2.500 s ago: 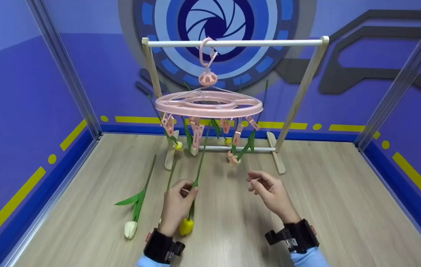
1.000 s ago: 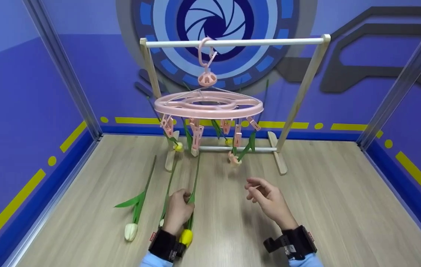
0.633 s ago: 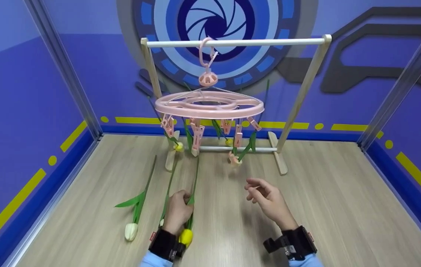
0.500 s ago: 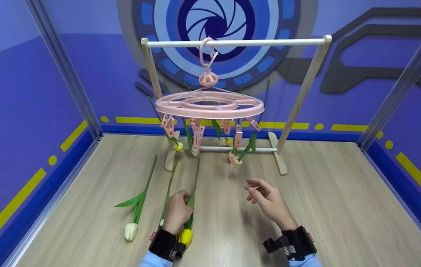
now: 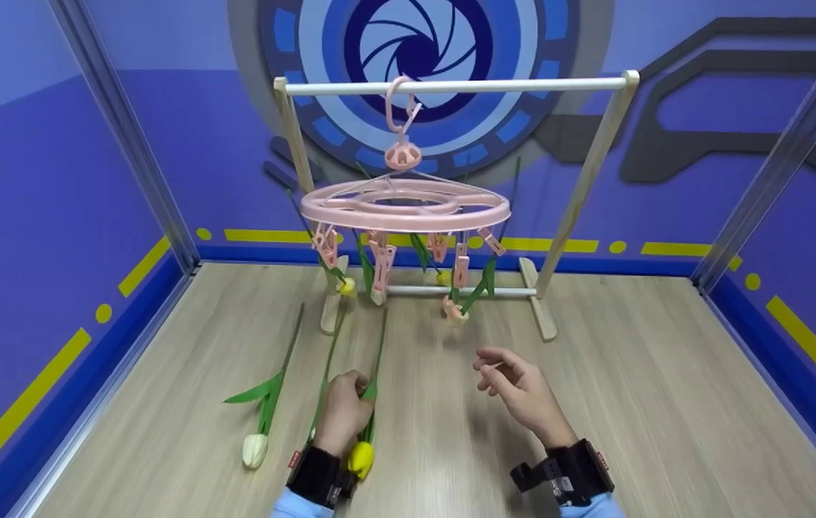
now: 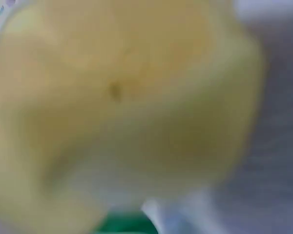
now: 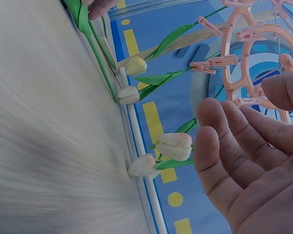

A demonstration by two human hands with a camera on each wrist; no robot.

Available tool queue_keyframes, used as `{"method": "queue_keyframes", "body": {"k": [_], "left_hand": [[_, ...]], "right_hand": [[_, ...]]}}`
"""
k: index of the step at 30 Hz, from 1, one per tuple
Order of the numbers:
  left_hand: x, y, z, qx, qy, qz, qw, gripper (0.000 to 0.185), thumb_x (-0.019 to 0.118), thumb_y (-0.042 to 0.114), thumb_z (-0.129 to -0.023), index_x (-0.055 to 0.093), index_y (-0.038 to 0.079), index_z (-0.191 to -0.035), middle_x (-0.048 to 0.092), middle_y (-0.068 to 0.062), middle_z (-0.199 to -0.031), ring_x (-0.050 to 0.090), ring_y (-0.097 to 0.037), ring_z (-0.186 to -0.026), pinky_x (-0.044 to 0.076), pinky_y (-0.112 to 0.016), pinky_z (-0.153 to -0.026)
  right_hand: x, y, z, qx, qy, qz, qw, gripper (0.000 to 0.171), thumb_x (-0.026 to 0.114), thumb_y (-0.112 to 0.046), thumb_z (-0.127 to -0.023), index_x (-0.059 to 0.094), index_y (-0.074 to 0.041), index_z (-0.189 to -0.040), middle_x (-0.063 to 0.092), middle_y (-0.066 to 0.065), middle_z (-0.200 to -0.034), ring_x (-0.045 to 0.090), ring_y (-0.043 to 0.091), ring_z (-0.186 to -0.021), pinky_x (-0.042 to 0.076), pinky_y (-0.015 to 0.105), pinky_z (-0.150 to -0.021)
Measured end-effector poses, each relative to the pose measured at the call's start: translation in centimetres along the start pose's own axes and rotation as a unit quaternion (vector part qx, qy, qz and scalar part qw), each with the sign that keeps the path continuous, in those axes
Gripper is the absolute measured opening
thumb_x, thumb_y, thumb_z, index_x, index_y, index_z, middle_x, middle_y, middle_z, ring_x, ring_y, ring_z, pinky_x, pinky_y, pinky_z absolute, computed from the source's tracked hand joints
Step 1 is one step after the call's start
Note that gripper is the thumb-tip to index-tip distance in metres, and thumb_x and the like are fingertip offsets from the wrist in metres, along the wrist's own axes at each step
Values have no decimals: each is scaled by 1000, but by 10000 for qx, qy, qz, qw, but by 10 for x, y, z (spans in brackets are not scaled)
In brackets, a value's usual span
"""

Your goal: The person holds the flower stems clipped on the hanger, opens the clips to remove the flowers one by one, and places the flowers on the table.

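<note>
While left hand (image 5: 343, 410) is pinching yellow tulip (image 5: 361, 459) by its half-hidden stem, apparently steadying it, right hand (image 5: 521, 387) is hovering at three o'clock, fingers (image 7: 210, 148) loosely bent, empty.

- Filled mostly by a blurred yellow flower (image 6: 136, 102)
- Bordered at right by a blurry grey surface (image 6: 278, 131)
- Marked along the bottom by a green patch (image 6: 129, 224)
</note>
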State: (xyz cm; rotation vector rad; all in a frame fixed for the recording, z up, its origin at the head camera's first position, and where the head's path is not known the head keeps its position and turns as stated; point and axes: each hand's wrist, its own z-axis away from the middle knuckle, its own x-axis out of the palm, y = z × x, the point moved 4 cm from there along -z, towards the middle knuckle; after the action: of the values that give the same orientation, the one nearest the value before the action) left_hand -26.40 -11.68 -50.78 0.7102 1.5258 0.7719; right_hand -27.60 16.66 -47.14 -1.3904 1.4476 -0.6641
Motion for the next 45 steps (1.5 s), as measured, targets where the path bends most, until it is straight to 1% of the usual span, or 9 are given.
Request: {"method": "queue_keyframes", "body": {"k": [4,7,16,19,24,28,38,40,45], "left_hand": [[-4,5,4,68,-259,-17,9996,24,61,-4,-97,64,-14,-119,65,-20,-100,60,-25,-82,52,-40,-71],[-8,10,7,132,-351,-20,9993,26,56,-2,-101,62,-15,-122,64,-21,-101,57,-24,-79,50,-38,-69],[-19,27,15,603,-161,-387,9973,25,57,2,-102,64,-13,-121,65,-28,-112,65,-37,-98,54,-51,-83],[-23,33,17,659,-115,-367,9971,26,58,4,-102,65,-11,-122,65,-26,-114,64,-37,-100,54,-52,-85],[-29,45,23,925,-18,-288,9953,27,59,7,-102,66,-8,-123,65,-24,-116,64,-40,-106,54,-53,-88],[-32,57,30,1273,-5,-269,9915,26,59,7,-102,67,-5,-123,65,-22,-120,64,-41,-111,54,-53,-90],[-33,93,37,1997,-54,-143,9797,26,59,9,-103,68,0,-126,67,-17,-121,65,-35,-109,56,-48,-85],[-33,99,36,2159,-20,-81,9764,25,58,9,-104,69,0,-125,67,-16,-120,65,-34,-108,56,-46,-85],[-31,114,34,2643,133,43,9643,22,56,5,-105,69,-1,-122,68,-15,-117,69,-27,-100,59,-40,-83]], "right_hand": [[0,-1,0,-4,-14,-13,10000,24,60,-1,-102,65,9,-123,69,26,-106,68,12,-79,55,25,-69],[0,-2,0,12,-29,-75,10000,25,60,-1,-102,65,10,-123,68,30,-107,68,12,-80,56,25,-69],[-1,-3,0,-28,-73,-28,10000,25,60,-2,-103,65,9,-124,70,26,-108,68,13,-80,56,25,-70],[-2,-4,1,-30,-94,25,9999,25,60,-3,-103,65,8,-125,70,24,-108,68,14,-80,56,26,-70],[-5,-6,1,-13,-192,114,9998,26,59,-4,-103,64,8,-126,71,21,-109,69,15,-82,57,27,-71],[-10,-10,-1,-49,-285,245,9993,27,59,-4,-104,64,9,-127,71,19,-110,69,15,-83,56,27,-72],[-36,-27,-19,-304,-418,935,9943,27,59,-6,-104,65,6,-128,71,16,-109,69,17,-83,55,24,-71],[-42,-32,-25,-435,-408,1071,9925,27,58,-5,-104,65,6,-127,71,16,-108,69,15,-82,54,23,-70],[-62,-46,-43,-648,-257,1026,9923,24,59,2,-102,66,9,-123,71,16,-103,66,11,-78,54,22,-66]]}}
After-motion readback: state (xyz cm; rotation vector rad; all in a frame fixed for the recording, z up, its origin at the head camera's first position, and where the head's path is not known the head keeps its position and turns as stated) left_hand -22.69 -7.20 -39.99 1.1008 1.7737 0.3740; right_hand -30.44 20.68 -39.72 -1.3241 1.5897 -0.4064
